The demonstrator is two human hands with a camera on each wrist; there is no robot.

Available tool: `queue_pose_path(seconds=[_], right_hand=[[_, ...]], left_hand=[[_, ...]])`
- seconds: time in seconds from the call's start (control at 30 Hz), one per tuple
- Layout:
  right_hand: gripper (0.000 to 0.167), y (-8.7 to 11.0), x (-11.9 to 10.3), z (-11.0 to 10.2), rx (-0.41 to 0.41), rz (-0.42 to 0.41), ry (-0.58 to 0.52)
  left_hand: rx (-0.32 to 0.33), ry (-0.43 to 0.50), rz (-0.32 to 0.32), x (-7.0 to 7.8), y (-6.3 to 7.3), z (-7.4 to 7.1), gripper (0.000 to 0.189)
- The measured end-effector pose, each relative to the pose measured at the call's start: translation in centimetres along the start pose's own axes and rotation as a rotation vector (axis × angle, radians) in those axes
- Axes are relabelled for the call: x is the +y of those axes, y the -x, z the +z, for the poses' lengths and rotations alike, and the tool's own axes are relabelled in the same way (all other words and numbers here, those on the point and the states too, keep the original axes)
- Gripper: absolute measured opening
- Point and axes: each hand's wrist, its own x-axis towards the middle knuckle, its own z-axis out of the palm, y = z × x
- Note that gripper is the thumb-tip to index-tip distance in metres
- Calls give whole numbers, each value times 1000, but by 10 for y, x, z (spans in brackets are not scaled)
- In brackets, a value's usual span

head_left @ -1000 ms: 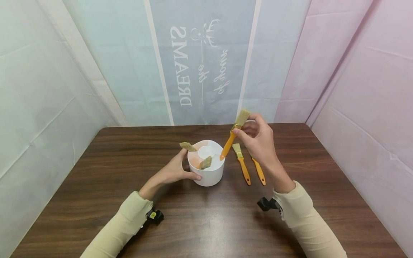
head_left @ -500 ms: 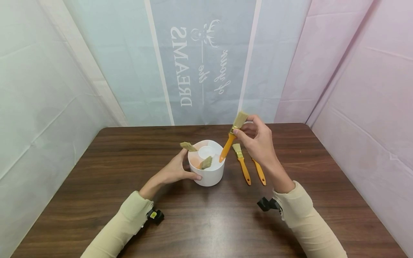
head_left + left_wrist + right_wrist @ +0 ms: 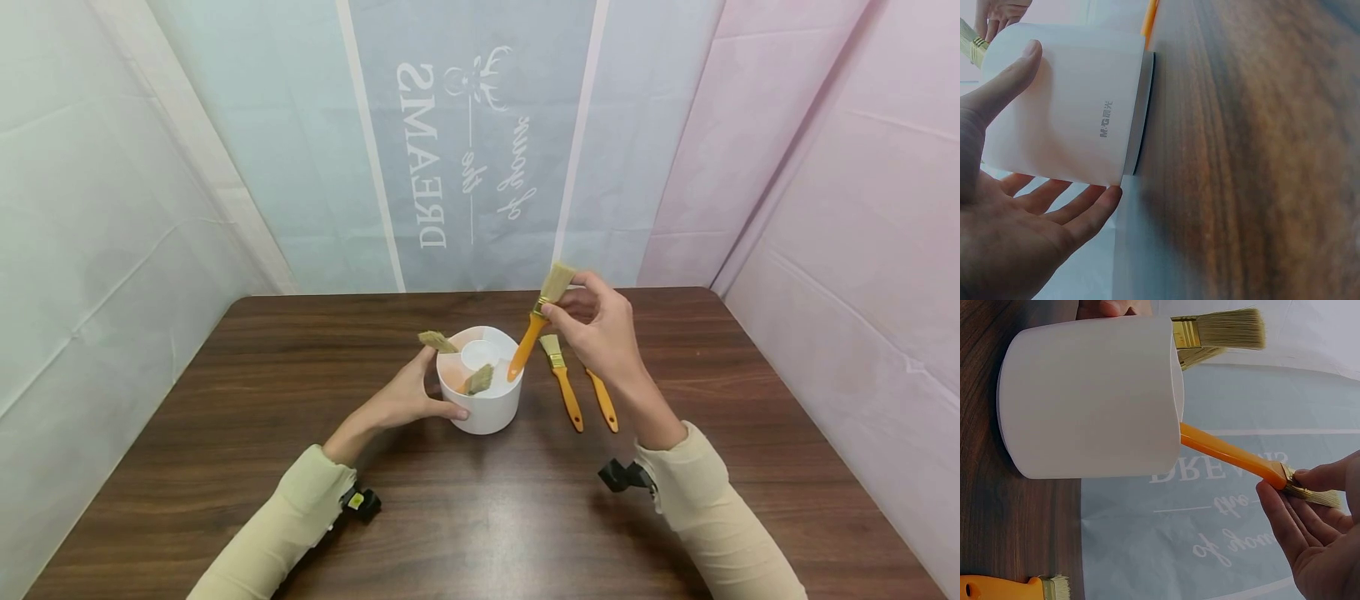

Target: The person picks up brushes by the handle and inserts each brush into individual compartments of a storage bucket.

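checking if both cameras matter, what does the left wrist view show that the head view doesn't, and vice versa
Only the left wrist view: grey lettering on the white cylindrical plastic container.
Only the head view: the container's divided inside and both cream fabric sleeves.
Both: the bare left hand gripping the container, the bare right hand, parts of orange-handled paintbrushes, the brown wooden table.

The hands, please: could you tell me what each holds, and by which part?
The right hand pinches a brush at its metal band; the left hand grips the white holder by its outer wall.
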Motion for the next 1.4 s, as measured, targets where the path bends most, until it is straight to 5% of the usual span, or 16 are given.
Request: queue_pose_path(seconds=[0.43, 1.4], right_hand=[[28, 0, 1, -1, -50, 56, -119], [23, 0, 1, -2, 0, 48, -32]], left_hand=[[9, -13, -6, 0, 1, 0, 103], [7, -5, -3, -1, -1, 1, 101]])
